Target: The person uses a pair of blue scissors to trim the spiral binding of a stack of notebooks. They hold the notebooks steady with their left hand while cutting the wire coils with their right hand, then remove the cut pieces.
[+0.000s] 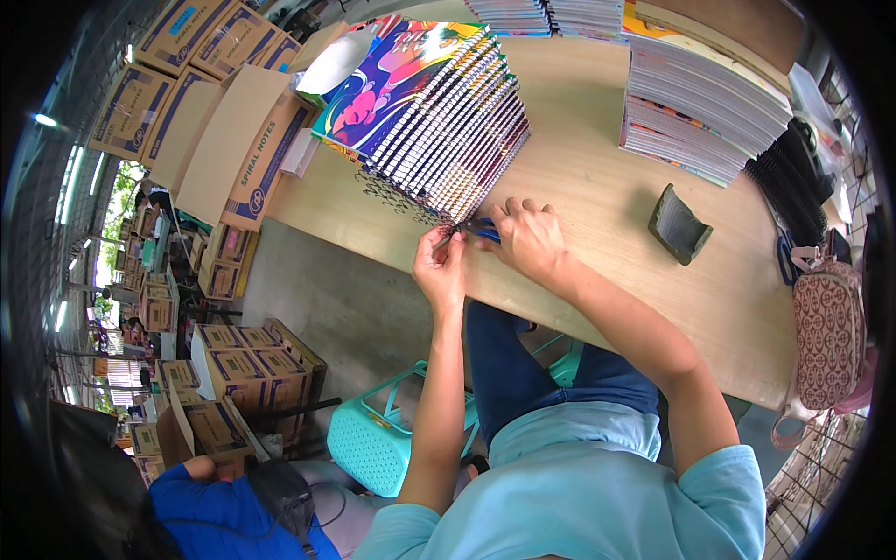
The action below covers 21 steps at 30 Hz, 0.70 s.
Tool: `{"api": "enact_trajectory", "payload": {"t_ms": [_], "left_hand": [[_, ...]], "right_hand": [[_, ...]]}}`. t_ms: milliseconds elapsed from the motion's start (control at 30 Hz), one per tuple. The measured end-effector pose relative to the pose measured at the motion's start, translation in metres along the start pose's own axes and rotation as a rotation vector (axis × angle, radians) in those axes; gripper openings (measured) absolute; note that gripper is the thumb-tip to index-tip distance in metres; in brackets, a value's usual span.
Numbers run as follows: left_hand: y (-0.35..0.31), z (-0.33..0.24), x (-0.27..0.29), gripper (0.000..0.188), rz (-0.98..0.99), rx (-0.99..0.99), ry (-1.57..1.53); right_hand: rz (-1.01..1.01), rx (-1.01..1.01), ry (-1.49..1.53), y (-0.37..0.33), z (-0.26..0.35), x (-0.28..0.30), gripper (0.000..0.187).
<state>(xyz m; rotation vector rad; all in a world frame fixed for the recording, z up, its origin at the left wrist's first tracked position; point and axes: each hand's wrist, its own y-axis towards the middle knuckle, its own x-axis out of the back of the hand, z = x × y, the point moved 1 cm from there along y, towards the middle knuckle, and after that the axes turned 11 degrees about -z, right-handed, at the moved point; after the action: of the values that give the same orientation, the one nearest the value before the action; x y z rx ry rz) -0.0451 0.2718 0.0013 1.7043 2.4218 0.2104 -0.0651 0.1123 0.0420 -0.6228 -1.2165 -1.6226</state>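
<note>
A tall stack of spiral notebooks (439, 121) with bright, colourful covers stands at the table's left side. Black coil ends (392, 194) stick out along its near lower edge. At the stack's near corner my left hand (439, 261) is closed, thumb and fingertips pinching a black coil end. My right hand (530, 238) is wrapped round blue-handled pliers (486, 231), whose tip meets the coil beside my left fingertips. The jaws are mostly hidden by the fingers.
On the table (579, 149) lie a dark curved piece (679, 226), a stack of unbound books (695, 112), black coils (793, 182) and a patterned pouch (829, 331). Cartons (247, 149) crowd the left. A turquoise stool (369, 448) and a person in blue (233, 513) are close by.
</note>
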Motion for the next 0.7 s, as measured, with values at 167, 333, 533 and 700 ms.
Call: {"api": "enact_trajectory", "payload": {"t_ms": [167, 333, 533, 700], "left_hand": [[-0.002, -0.005, 0.002, 0.022, 0.011, 0.063, -0.015], [-0.009, -0.015, 0.002, 0.024, 0.000, 0.083, -0.034], [-0.006, -0.016, -0.001, 0.023, -0.012, 0.086, -0.035], [-0.003, -0.012, -0.004, 0.022, -0.021, 0.074, -0.020]], "right_hand": [[0.086, -0.071, 0.073, 0.001, -0.009, -0.002, 0.049], [-0.108, -0.007, 0.002, -0.007, -0.004, 0.005, 0.049], [-0.117, 0.007, 0.004, -0.004, -0.002, -0.001, 0.049], [0.001, -0.076, 0.094, -0.003, -0.009, -0.007, 0.047]]}}
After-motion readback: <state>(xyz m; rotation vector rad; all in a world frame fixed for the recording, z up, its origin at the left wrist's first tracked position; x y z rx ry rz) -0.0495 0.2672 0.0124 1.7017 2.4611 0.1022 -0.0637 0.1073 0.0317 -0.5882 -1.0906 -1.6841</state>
